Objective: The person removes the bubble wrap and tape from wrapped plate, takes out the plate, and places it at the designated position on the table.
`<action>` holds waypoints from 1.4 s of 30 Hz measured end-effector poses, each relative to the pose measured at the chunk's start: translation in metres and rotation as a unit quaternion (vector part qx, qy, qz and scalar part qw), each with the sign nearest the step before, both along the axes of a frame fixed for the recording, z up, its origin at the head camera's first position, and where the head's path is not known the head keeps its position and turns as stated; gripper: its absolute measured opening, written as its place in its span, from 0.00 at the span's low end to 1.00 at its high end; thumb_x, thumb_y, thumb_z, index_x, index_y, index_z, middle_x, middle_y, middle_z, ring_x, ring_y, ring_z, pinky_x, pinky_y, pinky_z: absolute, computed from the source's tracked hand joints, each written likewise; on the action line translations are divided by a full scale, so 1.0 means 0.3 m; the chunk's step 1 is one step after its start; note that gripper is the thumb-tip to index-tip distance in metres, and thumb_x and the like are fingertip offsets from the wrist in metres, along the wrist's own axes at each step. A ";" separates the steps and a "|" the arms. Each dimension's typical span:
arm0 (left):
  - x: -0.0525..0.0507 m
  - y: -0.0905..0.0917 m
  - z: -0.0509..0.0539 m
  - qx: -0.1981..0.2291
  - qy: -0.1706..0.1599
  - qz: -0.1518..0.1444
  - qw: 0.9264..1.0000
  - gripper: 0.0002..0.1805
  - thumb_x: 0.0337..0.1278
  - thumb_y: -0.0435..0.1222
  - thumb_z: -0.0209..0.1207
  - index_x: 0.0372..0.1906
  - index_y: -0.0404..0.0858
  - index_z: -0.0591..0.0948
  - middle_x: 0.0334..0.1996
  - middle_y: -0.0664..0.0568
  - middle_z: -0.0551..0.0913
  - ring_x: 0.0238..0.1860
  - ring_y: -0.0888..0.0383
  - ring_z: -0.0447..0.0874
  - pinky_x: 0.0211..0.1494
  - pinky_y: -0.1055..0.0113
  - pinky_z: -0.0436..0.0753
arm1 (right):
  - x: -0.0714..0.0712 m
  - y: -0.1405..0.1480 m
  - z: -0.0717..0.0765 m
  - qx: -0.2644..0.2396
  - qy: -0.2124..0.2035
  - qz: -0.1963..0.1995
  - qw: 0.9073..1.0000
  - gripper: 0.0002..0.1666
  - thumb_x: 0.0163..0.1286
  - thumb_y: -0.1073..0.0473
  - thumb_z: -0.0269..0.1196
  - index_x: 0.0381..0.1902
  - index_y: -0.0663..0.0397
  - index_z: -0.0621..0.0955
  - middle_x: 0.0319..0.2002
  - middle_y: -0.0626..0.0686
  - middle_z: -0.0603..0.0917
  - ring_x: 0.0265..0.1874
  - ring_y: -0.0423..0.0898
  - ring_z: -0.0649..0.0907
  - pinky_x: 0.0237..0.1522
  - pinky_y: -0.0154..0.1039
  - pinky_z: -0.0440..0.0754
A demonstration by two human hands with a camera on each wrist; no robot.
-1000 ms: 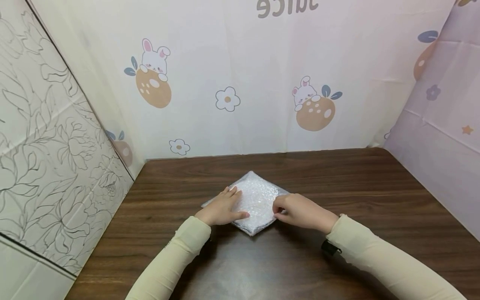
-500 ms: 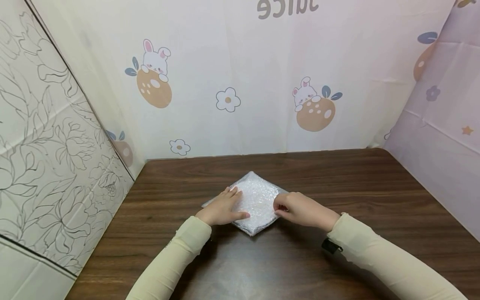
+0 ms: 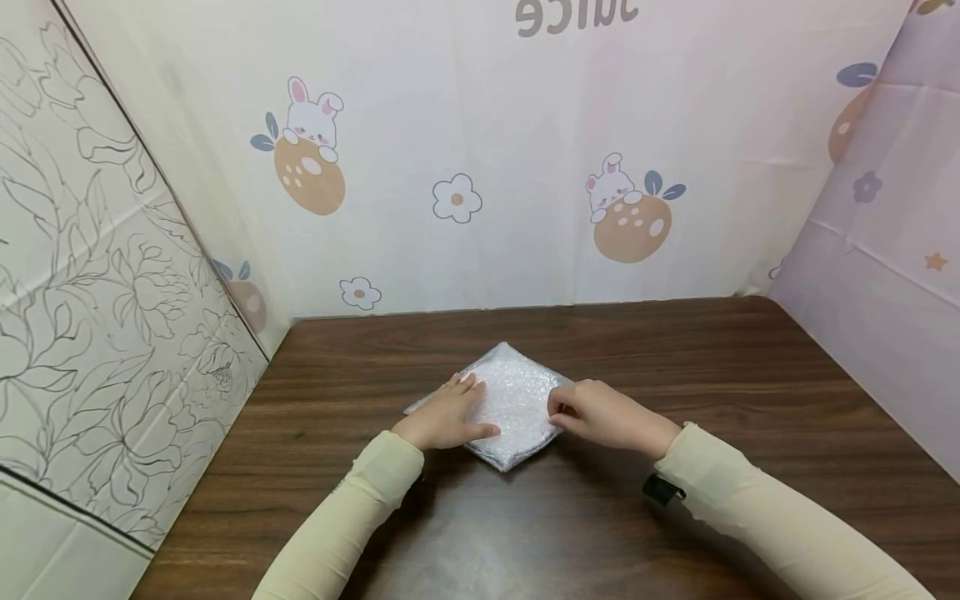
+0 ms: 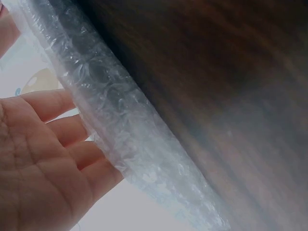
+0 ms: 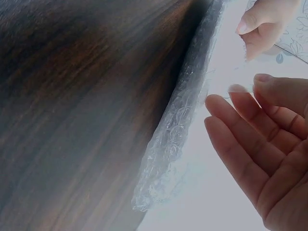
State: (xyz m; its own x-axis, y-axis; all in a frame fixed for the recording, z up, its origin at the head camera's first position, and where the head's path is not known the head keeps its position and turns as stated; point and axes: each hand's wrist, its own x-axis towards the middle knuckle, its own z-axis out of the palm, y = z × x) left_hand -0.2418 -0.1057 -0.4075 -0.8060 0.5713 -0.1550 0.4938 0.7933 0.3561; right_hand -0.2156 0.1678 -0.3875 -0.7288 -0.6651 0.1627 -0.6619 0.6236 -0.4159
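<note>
A flat, diamond-turned package of bubble wrap (image 3: 517,392) lies mid-table. On its left half my left hand (image 3: 447,417) rests with fingers spread and thumb extended. Straight fingers of that hand (image 4: 48,159) reach over the bubble wrap (image 4: 120,110) in the left wrist view. At the package's right edge, my right hand (image 3: 611,417) has its thumb and index finger brought together. The right wrist view shows this hand (image 5: 274,149) pinching a thin clear strip (image 5: 244,88), its other fingers loosely bent beside the wrapped edge (image 5: 178,120). Where the strip ends is washed out.
The dark wood-grain table (image 3: 480,533) extends around the package. A patterned curtain (image 3: 525,208) hangs behind it, and a panel with line-drawn flowers (image 3: 135,275) stands at the left. A black band (image 3: 662,490) shows under the right cuff.
My right hand has risen slightly, its thumb shifting up from the package's lower right edge. My left hand and the package stay in place.
</note>
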 end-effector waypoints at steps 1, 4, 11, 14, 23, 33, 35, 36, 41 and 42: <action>0.000 0.000 0.000 0.000 0.000 0.000 1.000 0.47 0.61 0.60 0.56 0.75 0.34 0.60 0.76 0.37 0.55 0.78 0.38 0.47 0.79 0.48 0.52 | -0.001 0.001 0.001 -0.004 -0.003 -0.002 1.000 0.06 0.68 0.61 0.64 0.30 0.45 0.80 0.26 0.38 0.79 0.23 0.30 0.72 0.27 0.28 0.74; 0.000 0.000 0.001 0.000 -0.001 0.001 1.000 0.47 0.62 0.60 0.56 0.75 0.34 0.60 0.76 0.37 0.55 0.78 0.38 0.47 0.79 0.48 0.52 | -0.004 0.004 -0.001 -0.014 -0.012 -0.008 1.000 0.07 0.68 0.61 0.64 0.30 0.45 0.80 0.25 0.38 0.79 0.23 0.30 0.72 0.27 0.28 0.74; -0.002 0.002 -0.001 -0.002 0.007 -0.001 1.000 0.47 0.61 0.60 0.57 0.75 0.34 0.60 0.75 0.36 0.55 0.77 0.38 0.48 0.79 0.48 0.52 | -0.012 0.007 -0.005 -0.020 -0.015 -0.018 1.000 0.07 0.68 0.60 0.64 0.30 0.43 0.79 0.27 0.38 0.81 0.27 0.31 0.77 0.30 0.29 0.77; -0.002 0.001 -0.004 0.000 0.005 0.001 1.000 0.47 0.61 0.60 0.57 0.75 0.34 0.61 0.76 0.37 0.55 0.77 0.38 0.48 0.79 0.48 0.52 | -0.014 0.006 -0.003 -0.020 -0.018 -0.020 0.999 0.07 0.68 0.60 0.64 0.30 0.43 0.79 0.27 0.39 0.81 0.28 0.31 0.77 0.30 0.29 0.77; -0.005 0.004 -0.003 0.002 0.003 0.000 1.000 0.46 0.61 0.59 0.57 0.74 0.34 0.61 0.75 0.36 0.55 0.77 0.38 0.48 0.79 0.48 0.52 | -0.018 0.009 -0.002 -0.023 -0.015 -0.033 0.999 0.06 0.68 0.59 0.64 0.30 0.43 0.79 0.28 0.41 0.83 0.25 0.32 0.76 0.27 0.28 0.75; -0.003 0.007 0.008 -0.001 0.000 -0.001 1.000 0.46 0.61 0.59 0.57 0.74 0.34 0.61 0.75 0.35 0.56 0.77 0.37 0.48 0.79 0.48 0.52 | -0.023 0.006 -0.004 -0.022 -0.009 -0.044 0.999 0.06 0.69 0.57 0.64 0.31 0.42 0.78 0.25 0.37 0.79 0.19 0.31 0.70 0.22 0.28 0.71; -0.004 0.007 0.008 -0.002 0.000 0.000 1.000 0.46 0.61 0.59 0.58 0.74 0.34 0.61 0.75 0.35 0.56 0.77 0.37 0.48 0.79 0.48 0.52 | -0.024 0.004 -0.004 -0.022 -0.011 -0.044 0.999 0.06 0.69 0.57 0.64 0.31 0.42 0.78 0.25 0.38 0.78 0.19 0.31 0.69 0.22 0.28 0.70; -0.004 0.007 0.007 -0.003 0.001 0.000 1.000 0.46 0.61 0.59 0.58 0.74 0.34 0.62 0.75 0.35 0.56 0.77 0.37 0.48 0.79 0.48 0.52 | -0.025 0.004 -0.004 -0.023 -0.009 -0.043 0.999 0.06 0.69 0.57 0.63 0.31 0.43 0.78 0.24 0.38 0.78 0.18 0.31 0.69 0.21 0.28 0.70; -0.003 0.008 0.003 -0.004 0.002 -0.002 1.000 0.46 0.61 0.58 0.58 0.74 0.34 0.62 0.75 0.35 0.57 0.77 0.37 0.49 0.79 0.49 0.52 | -0.030 -0.002 -0.002 -0.034 -0.004 -0.047 0.998 0.07 0.69 0.56 0.64 0.30 0.43 0.77 0.24 0.39 0.78 0.16 0.31 0.67 0.20 0.28 0.68; -0.002 0.008 0.003 -0.004 0.002 -0.002 1.000 0.45 0.61 0.58 0.58 0.74 0.34 0.62 0.75 0.35 0.57 0.77 0.37 0.49 0.79 0.49 0.52 | -0.032 -0.002 -0.002 -0.035 -0.005 -0.048 0.998 0.07 0.69 0.56 0.64 0.30 0.43 0.77 0.24 0.39 0.78 0.16 0.31 0.67 0.20 0.28 0.69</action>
State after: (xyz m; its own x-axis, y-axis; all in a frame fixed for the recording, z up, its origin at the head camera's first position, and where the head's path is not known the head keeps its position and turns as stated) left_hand -0.2426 -0.1033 -0.4066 -0.8040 0.5735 -0.1571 0.4984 0.7941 0.3479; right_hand -0.2253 0.1671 -0.3880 -0.7905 -0.5793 0.1987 -0.5962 0.6539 -0.4658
